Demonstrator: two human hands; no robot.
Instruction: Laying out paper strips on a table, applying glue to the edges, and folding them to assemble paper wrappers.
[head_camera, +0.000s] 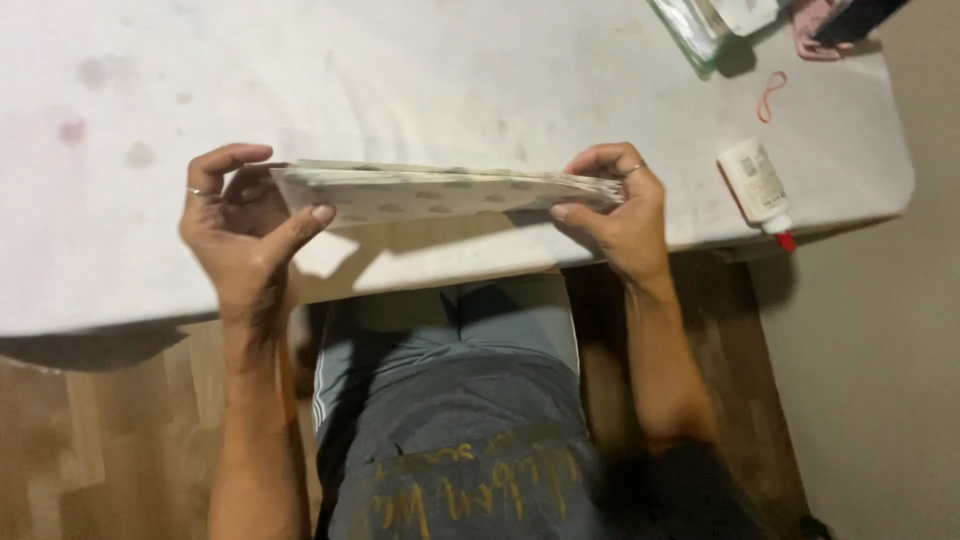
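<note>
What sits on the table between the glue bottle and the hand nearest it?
Nothing: in the head view, the stretch of white table between the glue bottle and the right hand is bare, apart from faint smudges.

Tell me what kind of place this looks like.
Probably a home craft or hobby spot. A stained white table stands on a wood floor, with a glue bottle and a rubber band lying near the patterned paper stack held in both hands.

Between the two grips, the folded paper (440, 195) is cream with small grey spots. Beyond the right grip, the glue bottle (755, 185) is white, red-capped.
</note>
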